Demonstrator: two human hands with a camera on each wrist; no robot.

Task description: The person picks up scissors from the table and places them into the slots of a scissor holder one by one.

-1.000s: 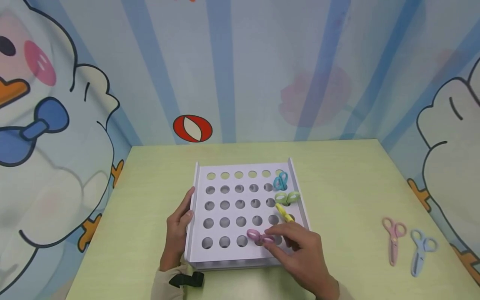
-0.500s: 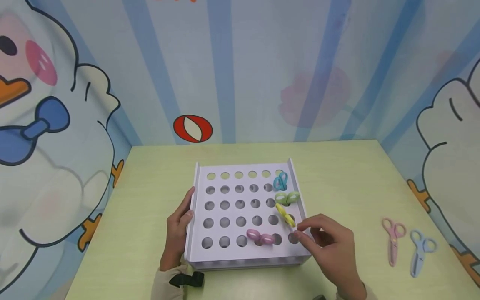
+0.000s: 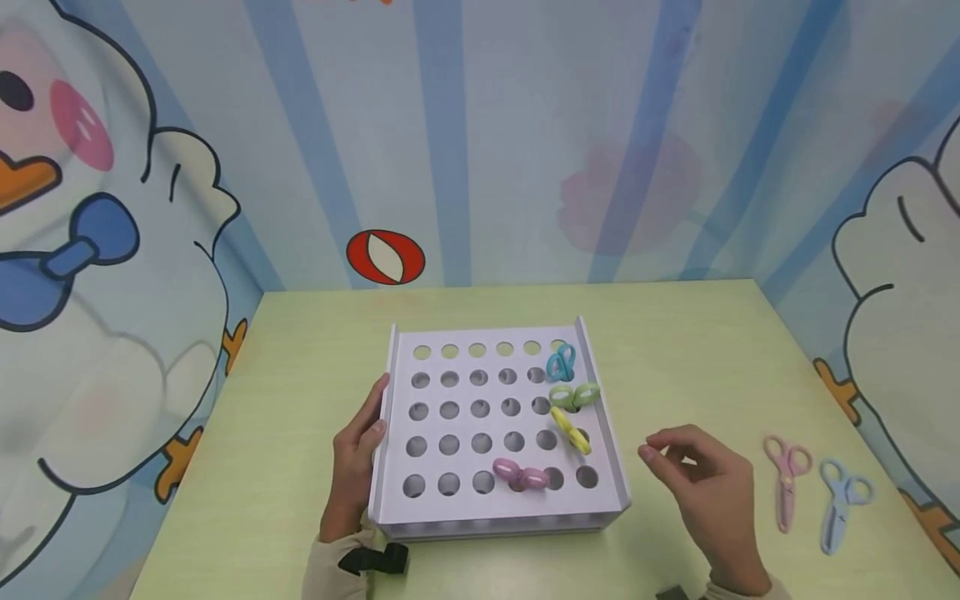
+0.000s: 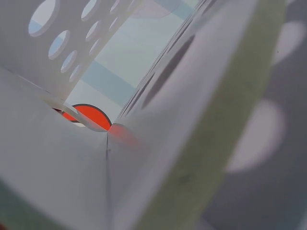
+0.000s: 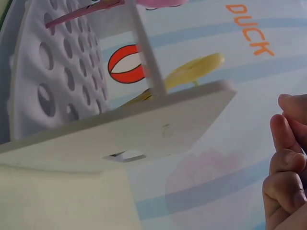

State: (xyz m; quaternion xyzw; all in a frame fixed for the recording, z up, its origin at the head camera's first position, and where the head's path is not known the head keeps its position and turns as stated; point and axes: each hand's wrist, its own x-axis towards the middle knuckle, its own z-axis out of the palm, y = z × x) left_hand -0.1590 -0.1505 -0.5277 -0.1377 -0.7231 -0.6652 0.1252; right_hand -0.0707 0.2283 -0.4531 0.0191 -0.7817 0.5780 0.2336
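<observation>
A white rack (image 3: 465, 427) with rows of round holes stands on the table. My left hand (image 3: 354, 467) rests against its left side wall, index finger and thumb extended; its other fingers are mostly hidden. Scissors stand handles-up in the rack: teal (image 3: 561, 362), green (image 3: 574, 396) and yellow (image 3: 572, 431) along the right column, purple-pink (image 3: 521, 474) in the front row. To the right of the rack, my right hand (image 3: 708, 492) hovers with loosely bent fingers, thumb and index close together, holding nothing. Beyond it lie pink scissors (image 3: 786, 479) and light blue scissors (image 3: 843, 504).
Below the rack spreads a pale yellow-green table (image 3: 690, 358). Printed duck walls enclose its back and sides. In the right wrist view, the rack's side panel (image 5: 192, 120) has an oval cut-out (image 5: 132, 155). A black strap (image 3: 372, 559) circles my left wrist.
My right hand has let go of the purple-pink scissors, leaving them in the front row, and moved right, past the rack's edge. My left hand and the rack have stayed put.
</observation>
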